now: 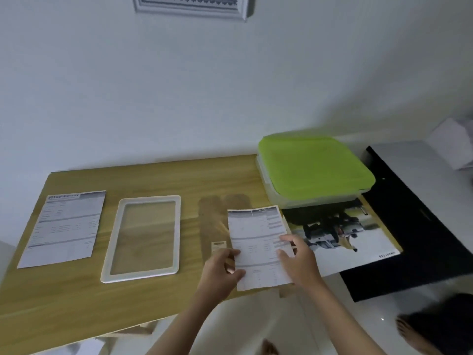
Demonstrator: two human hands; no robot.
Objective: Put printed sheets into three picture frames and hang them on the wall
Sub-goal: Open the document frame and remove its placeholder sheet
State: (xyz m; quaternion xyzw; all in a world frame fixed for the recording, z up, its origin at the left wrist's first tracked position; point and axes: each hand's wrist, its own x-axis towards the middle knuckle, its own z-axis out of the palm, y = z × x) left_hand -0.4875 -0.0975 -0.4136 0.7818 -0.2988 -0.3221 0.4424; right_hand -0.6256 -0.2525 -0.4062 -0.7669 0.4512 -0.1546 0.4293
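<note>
A printed sheet (256, 239) with grey tables is held above a brown backing board (215, 213) near the table's front edge. My left hand (221, 269) pinches the sheet's left edge. My right hand (297, 257) grips its right edge, thumb on top. An empty white picture frame (107, 265) with clear glazing lies flat to the left. Further left lies a second printed sheet (64, 226) headed "Specification". A white framed picture (192, 8) hangs on the wall at the top.
The wooden table (76, 303) stands against a white wall. A green-lidded plastic box (314, 165) sits at its right end on a large photo print (353, 244). A black surface (414, 239) lies beyond. A foot (409, 331) shows on the floor at lower right.
</note>
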